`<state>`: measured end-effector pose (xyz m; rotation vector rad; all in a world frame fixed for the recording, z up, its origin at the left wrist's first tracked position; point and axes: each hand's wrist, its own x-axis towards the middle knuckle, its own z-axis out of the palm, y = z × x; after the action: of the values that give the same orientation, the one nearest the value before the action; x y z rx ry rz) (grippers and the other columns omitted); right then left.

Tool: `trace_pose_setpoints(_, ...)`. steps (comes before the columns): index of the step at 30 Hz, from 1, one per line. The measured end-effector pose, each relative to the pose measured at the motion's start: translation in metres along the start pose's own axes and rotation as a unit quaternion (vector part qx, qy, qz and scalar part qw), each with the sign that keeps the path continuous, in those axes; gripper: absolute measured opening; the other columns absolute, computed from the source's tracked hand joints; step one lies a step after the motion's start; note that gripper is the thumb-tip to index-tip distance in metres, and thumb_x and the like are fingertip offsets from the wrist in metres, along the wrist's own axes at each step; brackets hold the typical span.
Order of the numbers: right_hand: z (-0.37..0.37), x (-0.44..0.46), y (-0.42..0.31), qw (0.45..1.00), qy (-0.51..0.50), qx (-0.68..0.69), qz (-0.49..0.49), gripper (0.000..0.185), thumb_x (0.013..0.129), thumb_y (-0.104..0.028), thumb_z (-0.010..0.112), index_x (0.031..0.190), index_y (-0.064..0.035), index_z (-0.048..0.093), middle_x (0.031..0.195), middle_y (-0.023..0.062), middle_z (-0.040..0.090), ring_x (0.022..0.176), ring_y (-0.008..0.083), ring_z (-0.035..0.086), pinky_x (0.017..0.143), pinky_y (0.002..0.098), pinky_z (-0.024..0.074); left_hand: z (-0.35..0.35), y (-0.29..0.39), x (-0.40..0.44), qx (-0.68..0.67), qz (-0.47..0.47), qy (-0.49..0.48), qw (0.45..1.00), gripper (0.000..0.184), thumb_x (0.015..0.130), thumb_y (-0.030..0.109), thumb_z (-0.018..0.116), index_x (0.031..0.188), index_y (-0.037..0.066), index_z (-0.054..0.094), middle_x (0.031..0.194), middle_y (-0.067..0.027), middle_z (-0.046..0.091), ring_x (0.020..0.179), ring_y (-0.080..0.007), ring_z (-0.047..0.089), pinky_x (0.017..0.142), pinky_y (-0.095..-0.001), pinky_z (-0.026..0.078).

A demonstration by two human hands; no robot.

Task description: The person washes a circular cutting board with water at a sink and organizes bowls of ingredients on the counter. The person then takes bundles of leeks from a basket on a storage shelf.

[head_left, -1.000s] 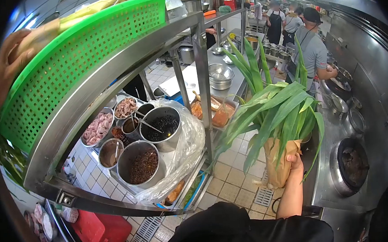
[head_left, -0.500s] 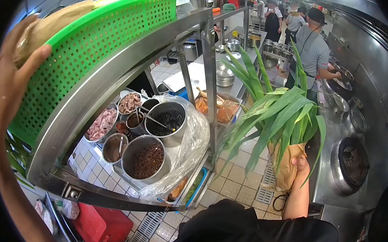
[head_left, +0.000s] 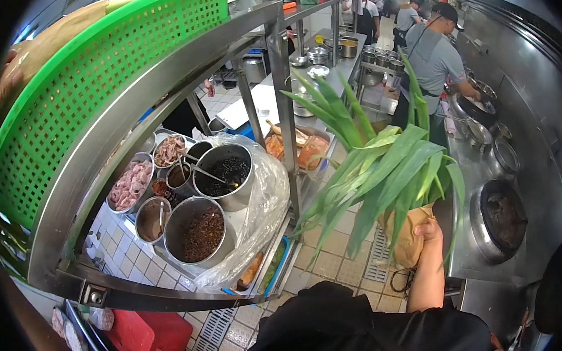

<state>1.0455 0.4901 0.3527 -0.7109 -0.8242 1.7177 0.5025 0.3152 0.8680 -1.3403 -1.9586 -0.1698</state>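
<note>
In my right hand [head_left: 428, 232] is a bunch of leeks [head_left: 391, 168], its base wrapped in brown paper [head_left: 408, 238]. The fingers close round the paper, and the long green leaves spread up and to the left. At the upper left a green perforated basket [head_left: 101, 77] rests on the top of a steel rack. A paper-wrapped bundle [head_left: 62, 31] lies in it. My left hand [head_left: 5, 87] wraps round the near end of that bundle, partly hidden by the basket's rim.
Below the steel rack frame [head_left: 119, 99] stand pots of dark sauce [head_left: 228, 169], chili flakes [head_left: 200, 236] and raw meat [head_left: 132, 186]. A red bin [head_left: 145, 335] is on the floor. On the right, a co-worker [head_left: 432, 60] works at the steel stove counter [head_left: 471, 240].
My view has shifted, and the leeks sit slightly lower left. My left hand has sunk behind the basket's rim; its thumb no longer shows over the edge.
</note>
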Motion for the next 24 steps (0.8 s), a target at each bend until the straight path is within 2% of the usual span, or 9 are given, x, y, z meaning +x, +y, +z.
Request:
trace_pose_setpoints(5,0.008,0.01,0.009,0.999,-0.048,-0.002,0.021,0.095,0.043,0.003,0.08,0.133,0.001,0.051,0.121,0.0121,0.063,0.111,0.031,0.06,0.101,0.0414,0.0447,0.012,0.007,-0.004,0.085,0.07,0.09,0.99,0.061,0.085,0.05,0.07,0.123,0.003,0.062,0.118,-0.0197,0.066,0.107,-0.035,0.064,0.091,-0.0499,0.053)
trace_pose_setpoints(7,-0.001,0.018,0.02,0.997,-0.078,-0.02,-0.009,0.095,0.042,0.002,0.08,0.133,0.001,0.051,0.122,0.0118,0.063,0.111,0.0302,0.06,0.1,0.0403,0.0445,0.016,0.016,-0.021,0.112,0.153,0.277,0.942,0.064,0.083,0.048,0.072,0.127,0.003,0.057,0.128,-0.0182,0.061,0.113,-0.0328,0.061,0.095,-0.0508,0.05)
trace_pose_setpoints(9,0.014,0.023,0.017,0.993,-0.11,-0.031,-0.023,0.095,0.042,0.003,0.081,0.132,0.0008,0.051,0.122,0.0106,0.063,0.112,0.0275,0.06,0.101,0.0368,0.0431,0.021,0.016,-0.04,0.053,0.27,0.291,0.916,0.072,0.082,0.047,0.074,0.133,0.003,0.049,0.139,-0.0183,0.052,0.123,-0.0307,0.054,0.103,-0.0529,0.044)
trace_pose_setpoints(13,-0.001,0.016,0.013,0.988,-0.119,-0.081,0.059,0.096,0.043,0.007,0.08,0.135,0.0009,0.05,0.125,0.0103,0.061,0.117,0.0271,0.057,0.103,0.0371,0.0406,0.036,0.072,-0.149,-0.15,0.167,0.072,0.972,0.064,0.089,0.045,0.063,0.134,0.0,0.05,0.139,-0.0214,0.051,0.132,-0.0394,0.045,0.111,-0.053,0.032)
trace_pose_setpoints(14,0.0,0.014,0.012,0.989,-0.114,-0.081,0.054,0.096,0.043,0.007,0.08,0.135,0.0009,0.05,0.125,0.0103,0.061,0.117,0.0271,0.057,0.103,0.0371,0.0406,0.015,0.082,-0.157,-0.056,0.239,0.037,0.969,0.048,0.084,0.019,0.07,0.126,0.0,0.058,0.127,-0.022,0.059,0.115,-0.0356,0.059,0.098,-0.04,0.046)
trace_pose_setpoints(15,0.003,0.01,0.013,0.992,-0.102,-0.045,0.055,0.097,0.043,0.008,0.08,0.135,0.0009,0.05,0.126,0.011,0.061,0.118,0.028,0.056,0.104,0.0379,0.0402,0.03,0.083,-0.182,-0.03,0.21,0.051,0.976,0.056,0.086,0.041,0.066,0.127,0.003,0.057,0.136,-0.024,0.053,0.133,-0.0431,0.043,0.114,-0.0588,0.019)
trace_pose_setpoints(18,0.019,-0.004,0.01,0.995,-0.065,0.017,0.074,0.099,0.043,0.011,0.08,0.136,0.0009,0.049,0.129,0.0128,0.06,0.122,0.0309,0.054,0.107,0.0411,0.0395,0.057,0.075,-0.202,-0.019,0.228,0.24,0.943,0.051,0.087,0.046,0.064,0.111,0.0,0.064,0.106,-0.0145,0.065,0.116,-0.0354,0.057,0.107,-0.0567,0.041)
trace_pose_setpoints(21,0.013,-0.001,0.012,0.997,-0.07,-0.001,0.034,0.085,0.056,-0.002,0.079,0.135,-0.0012,0.048,0.12,0.0164,0.063,0.104,0.0349,0.063,0.092,0.0477,0.0525,0.087,0.049,-0.245,-0.106,0.277,0.282,0.912,0.047,0.088,0.04,0.066,0.114,0.001,0.063,0.113,-0.014,0.064,0.121,-0.0422,0.052,0.106,-0.0631,0.038)
trace_pose_setpoints(24,-0.001,0.002,0.016,0.999,-0.038,0.01,0.038,0.085,0.057,-0.003,0.079,0.136,-0.0014,0.048,0.123,0.0157,0.062,0.107,0.0338,0.062,0.095,0.0467,0.0506,0.102,0.067,-0.266,-0.316,0.242,0.212,0.893,0.039,0.088,0.029,0.067,0.113,-0.001,0.063,0.115,-0.0219,0.062,0.113,-0.0435,0.056,0.099,-0.0588,0.043)
